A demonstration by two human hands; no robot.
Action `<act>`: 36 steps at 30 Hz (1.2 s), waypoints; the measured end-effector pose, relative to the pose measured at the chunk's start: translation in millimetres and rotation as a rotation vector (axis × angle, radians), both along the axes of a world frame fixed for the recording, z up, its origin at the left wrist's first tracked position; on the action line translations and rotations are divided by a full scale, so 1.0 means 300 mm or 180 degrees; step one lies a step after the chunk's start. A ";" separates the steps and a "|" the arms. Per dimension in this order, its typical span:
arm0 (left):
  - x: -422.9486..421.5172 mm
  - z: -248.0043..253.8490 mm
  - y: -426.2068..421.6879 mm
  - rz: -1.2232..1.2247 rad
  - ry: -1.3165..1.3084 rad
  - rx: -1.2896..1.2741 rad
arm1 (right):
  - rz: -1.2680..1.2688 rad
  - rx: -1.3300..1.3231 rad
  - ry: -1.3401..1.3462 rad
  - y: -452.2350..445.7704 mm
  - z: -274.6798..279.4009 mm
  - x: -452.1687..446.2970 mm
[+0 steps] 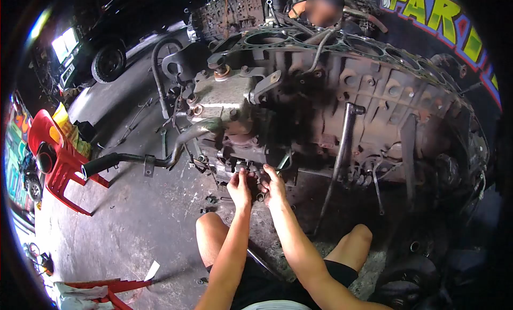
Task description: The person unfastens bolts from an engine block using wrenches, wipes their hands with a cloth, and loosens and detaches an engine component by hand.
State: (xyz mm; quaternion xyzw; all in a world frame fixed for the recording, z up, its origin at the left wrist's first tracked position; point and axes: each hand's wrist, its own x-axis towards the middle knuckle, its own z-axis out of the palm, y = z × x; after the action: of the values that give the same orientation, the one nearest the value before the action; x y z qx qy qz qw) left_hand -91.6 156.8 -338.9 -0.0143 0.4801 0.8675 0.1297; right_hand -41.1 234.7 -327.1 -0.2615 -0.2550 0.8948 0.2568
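A large rusty engine block (368, 96) fills the middle and right of the view. Low on its left side, a metal part with fittings (227, 168) sits below a grey cast housing (222, 93). My left hand (239, 190) is at this part with thumb and fingers pinched; whatever is between them is too small to make out. Close to its right, my right hand (272, 187) touches the same area with its fingers bent, and its fingertips are partly lost in shadow. A curved metal pipe (184, 144) sticks out to the left.
A long-handled wrench (342, 149) leans against the block. Red plastic chairs (67, 165) stand at the left, near a vehicle wheel (108, 63). Another person (320, 9) is behind the block. Small loose parts (209, 201) lie on the floor (133, 224).
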 end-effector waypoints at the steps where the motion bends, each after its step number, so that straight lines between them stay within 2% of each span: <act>1: -0.007 0.001 0.002 -0.0029 -0.0056 -0.0004 | -0.0021 0.0022 -0.0008 -0.002 0.008 0.007; 3: -0.029 -0.005 -0.001 -0.0080 -0.0164 -0.0002 | -0.0029 0.0054 -0.0033 -0.004 0.025 0.016; 7: -0.021 0.002 0.006 0.0323 0.0340 0.0352 | 0.0022 0.0053 -0.0009 -0.003 0.026 0.016; 8: -0.030 0.002 -0.011 0.0132 -0.0155 0.0276 | -0.0001 0.0027 -0.0004 -0.003 0.024 0.014; 11: -0.045 0.030 -0.052 -0.0639 -0.0796 0.0119 | -0.0035 -0.0004 0.0000 -0.005 0.026 0.013; 12: -0.046 0.025 -0.051 -0.0799 -0.0698 -0.0230 | -0.0023 0.0016 -0.0002 -0.003 0.020 0.013; 15: -0.009 0.025 -0.023 -0.0510 -0.0124 0.0003 | 0.0044 0.0115 -0.0014 0.000 0.008 0.015; 16: 0.015 0.073 -0.038 -0.0748 -0.0329 0.0108 | 0.0067 0.0154 -0.0015 0.001 0.008 0.016; 19: -0.040 -0.013 -0.030 -0.0790 -0.1238 0.0542 | -0.0001 0.0083 -0.0069 -0.001 0.019 0.016; 20: -0.059 -0.042 -0.048 -0.1278 -0.0825 0.0494 | -0.0034 0.0110 -0.0046 -0.004 0.025 0.018; 23: 0.017 0.076 -0.008 -0.0621 -0.0558 0.0334 | -0.0077 0.0152 -0.0042 -0.005 0.031 0.019; 24: -0.013 0.054 -0.026 -0.1019 -0.1092 0.0283 | -0.0047 0.0137 -0.0089 -0.001 0.020 0.015; 27: -0.035 -0.003 -0.023 -0.0994 -0.1115 0.0449 | 0.0018 0.0205 -0.0054 0.000 0.015 0.019; 28: -0.020 0.003 -0.015 -0.0719 -0.0474 0.0270 | 0.0025 0.0244 -0.0013 0.002 0.017 0.021; 31: -0.020 0.068 -0.050 -0.1449 -0.1345 0.0696 | 0.0010 0.0270 0.0088 0.000 0.018 0.024; 32: -0.042 0.005 -0.043 -0.1180 -0.1407 0.0773 | 0.0031 0.0251 0.0058 -0.002 0.017 0.024; 36: -0.032 -0.029 -0.009 -0.0781 -0.0369 0.0264 | 0.0053 0.0278 0.0023 0.004 0.021 0.025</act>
State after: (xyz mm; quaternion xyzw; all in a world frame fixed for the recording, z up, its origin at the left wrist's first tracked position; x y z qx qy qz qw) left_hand -101.2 154.0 -347.6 -0.0001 0.4337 0.8619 0.2628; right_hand -33.7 235.9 -320.6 -0.2447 -0.2951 0.8858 0.2614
